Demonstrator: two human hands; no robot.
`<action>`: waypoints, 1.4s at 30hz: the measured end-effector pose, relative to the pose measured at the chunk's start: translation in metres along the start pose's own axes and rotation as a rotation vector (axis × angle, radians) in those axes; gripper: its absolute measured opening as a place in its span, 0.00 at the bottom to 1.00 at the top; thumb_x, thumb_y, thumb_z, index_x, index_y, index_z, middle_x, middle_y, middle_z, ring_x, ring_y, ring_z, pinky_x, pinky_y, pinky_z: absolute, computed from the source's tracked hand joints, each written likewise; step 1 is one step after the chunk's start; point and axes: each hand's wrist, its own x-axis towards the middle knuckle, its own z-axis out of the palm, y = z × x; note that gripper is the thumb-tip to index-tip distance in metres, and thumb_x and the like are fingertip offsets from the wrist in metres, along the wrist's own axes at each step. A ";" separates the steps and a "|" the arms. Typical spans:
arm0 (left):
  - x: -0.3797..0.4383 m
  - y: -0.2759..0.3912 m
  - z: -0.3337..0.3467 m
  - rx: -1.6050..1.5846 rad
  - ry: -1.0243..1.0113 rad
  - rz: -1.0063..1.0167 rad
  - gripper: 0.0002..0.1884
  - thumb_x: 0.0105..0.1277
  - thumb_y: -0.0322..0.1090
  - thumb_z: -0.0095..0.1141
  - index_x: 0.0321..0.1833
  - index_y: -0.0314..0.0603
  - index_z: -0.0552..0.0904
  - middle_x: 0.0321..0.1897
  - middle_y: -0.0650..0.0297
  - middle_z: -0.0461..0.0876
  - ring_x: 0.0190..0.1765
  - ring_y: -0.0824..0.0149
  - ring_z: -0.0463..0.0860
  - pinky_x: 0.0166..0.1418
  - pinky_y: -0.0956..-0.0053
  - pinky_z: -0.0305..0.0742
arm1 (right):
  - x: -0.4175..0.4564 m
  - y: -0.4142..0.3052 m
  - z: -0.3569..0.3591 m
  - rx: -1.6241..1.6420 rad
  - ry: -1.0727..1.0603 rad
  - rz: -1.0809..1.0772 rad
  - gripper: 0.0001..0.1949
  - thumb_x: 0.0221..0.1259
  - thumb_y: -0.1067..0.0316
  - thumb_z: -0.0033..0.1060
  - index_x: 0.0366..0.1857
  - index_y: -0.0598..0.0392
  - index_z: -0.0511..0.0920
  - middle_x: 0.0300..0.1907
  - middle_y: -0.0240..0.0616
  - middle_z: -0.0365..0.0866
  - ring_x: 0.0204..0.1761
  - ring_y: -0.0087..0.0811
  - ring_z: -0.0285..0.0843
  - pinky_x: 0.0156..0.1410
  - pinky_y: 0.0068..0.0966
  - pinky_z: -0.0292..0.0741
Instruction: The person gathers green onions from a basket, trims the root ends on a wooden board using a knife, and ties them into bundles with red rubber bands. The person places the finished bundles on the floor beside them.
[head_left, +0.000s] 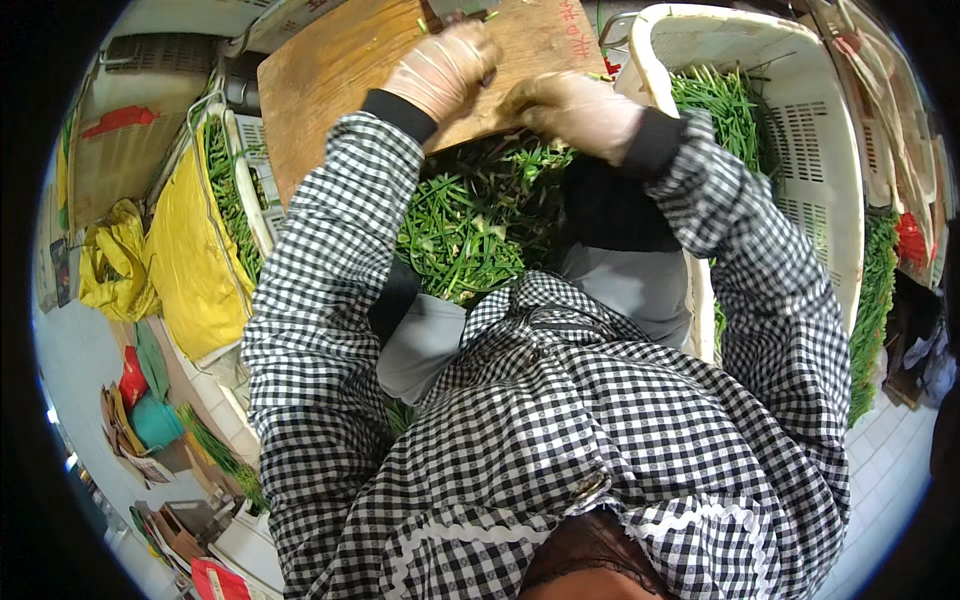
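My left hand (448, 66), in a pale glove with bands across its back, is above the wooden board (330, 82) near its front edge. Its fingers curl down, and what they hold is hidden. My right hand (577, 112), in a similar stained glove, is at the board's front right edge with its fingers bent; their grip is unclear. Short green stalk pieces (426, 26) lie on the board, beside a blurred grey object (461, 7) at the top edge. Below the board, between my knees, is a heap of green leafy stalks (457, 247).
A white plastic crate (817, 150) with green stalks (716, 105) stands close on the right, with more greens (874, 315) beyond it. At the left are another crate (255, 191) and yellow sacks (187, 255). A teal container (155, 420) stands farther down.
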 end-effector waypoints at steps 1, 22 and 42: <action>-0.010 0.010 0.006 0.007 -0.083 -0.032 0.15 0.54 0.24 0.60 0.45 0.40 0.77 0.47 0.54 0.78 0.53 0.52 0.78 0.54 0.65 0.77 | -0.007 -0.002 -0.005 0.074 0.046 0.040 0.12 0.60 0.68 0.53 0.45 0.57 0.82 0.42 0.48 0.84 0.44 0.43 0.82 0.51 0.33 0.78; -0.137 0.174 0.139 -0.330 -0.869 -0.886 0.29 0.74 0.50 0.35 0.77 0.71 0.46 0.78 0.67 0.34 0.78 0.49 0.36 0.73 0.37 0.41 | 0.007 0.027 0.120 -0.699 -0.445 0.548 0.14 0.62 0.61 0.50 0.43 0.52 0.84 0.45 0.47 0.84 0.46 0.41 0.83 0.51 0.34 0.79; -0.265 0.048 0.130 -1.077 0.499 -2.463 0.48 0.60 0.56 0.61 0.73 0.36 0.51 0.72 0.44 0.52 0.71 0.50 0.60 0.72 0.56 0.61 | -0.020 0.086 0.216 -0.629 -0.319 0.230 0.32 0.66 0.44 0.47 0.73 0.38 0.55 0.76 0.35 0.46 0.76 0.46 0.43 0.76 0.47 0.43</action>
